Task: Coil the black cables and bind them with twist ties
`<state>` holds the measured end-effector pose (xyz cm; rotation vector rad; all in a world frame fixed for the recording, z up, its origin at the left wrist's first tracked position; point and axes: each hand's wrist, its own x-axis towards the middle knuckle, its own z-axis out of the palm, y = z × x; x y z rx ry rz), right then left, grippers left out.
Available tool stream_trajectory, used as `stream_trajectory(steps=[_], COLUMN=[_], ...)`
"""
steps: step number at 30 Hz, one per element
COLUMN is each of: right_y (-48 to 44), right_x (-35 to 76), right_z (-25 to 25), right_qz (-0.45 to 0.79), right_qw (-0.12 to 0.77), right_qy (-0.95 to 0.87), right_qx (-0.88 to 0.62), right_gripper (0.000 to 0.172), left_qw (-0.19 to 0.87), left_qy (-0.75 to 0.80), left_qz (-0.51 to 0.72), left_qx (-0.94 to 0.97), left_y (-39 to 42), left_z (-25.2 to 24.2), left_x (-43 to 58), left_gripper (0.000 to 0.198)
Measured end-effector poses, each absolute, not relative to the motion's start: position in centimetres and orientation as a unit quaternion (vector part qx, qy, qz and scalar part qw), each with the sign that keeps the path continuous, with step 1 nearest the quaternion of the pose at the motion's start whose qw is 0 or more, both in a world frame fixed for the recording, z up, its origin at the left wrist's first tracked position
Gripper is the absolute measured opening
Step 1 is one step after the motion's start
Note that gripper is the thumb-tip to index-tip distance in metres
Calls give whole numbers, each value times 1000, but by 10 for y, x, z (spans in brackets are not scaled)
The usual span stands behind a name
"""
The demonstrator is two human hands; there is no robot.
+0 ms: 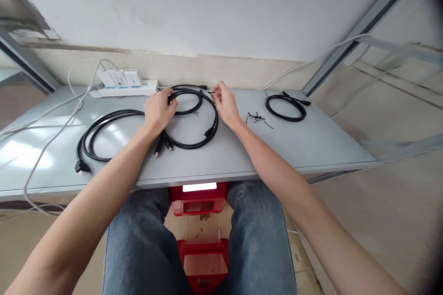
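Forearms (104, 193) stretch forward to the coiled black cable (188, 147), which lies flat on the surface (311, 143) between both hands: the left hand (157, 110) has its grip closed on the coil's left rim, while the right hand (224, 103) pinches a small black piece (211, 93) at its far-right edge.

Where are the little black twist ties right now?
In the head view the black twist ties lie on the grey table, right of centre, between the right hand and the small coiled cable.
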<state>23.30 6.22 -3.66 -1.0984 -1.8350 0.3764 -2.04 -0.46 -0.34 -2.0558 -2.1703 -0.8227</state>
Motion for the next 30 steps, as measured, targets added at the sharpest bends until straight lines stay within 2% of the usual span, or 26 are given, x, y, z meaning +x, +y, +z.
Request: stream_trajectory(steps=[6,10,16,19,25,30], right_y=[67,61,51,49,40,49], right_x=[241,237,230,229,227,235], right_z=[-42,-38,-30,-26,-18,-24], right_qz=[132,203,320,351,366,359], right_qw=[471,495,530,543,523,518], right_qy=[-718,-711,-675,-659,-657,-645], right_qx=[-495,-456,-402,-383,-401,-432], right_gripper=[9,28,65,72,67,50], left_qw=[4,8,7,4,8,9], left_qy=[-693,-693,-696,-699,-707,-702], left_qz=[-332,-328,-320,-307,-288,-306], left_qx=[-640,-642,-642,-646,-645,-643], left_y=[-4,0,1,-1,-6,-5], left_z=[-4,-8,-11,-9,-3,-3], left_x=[-21,-23,-23,-21,-19,-19], left_gripper=[37,38,37,41,43,40])
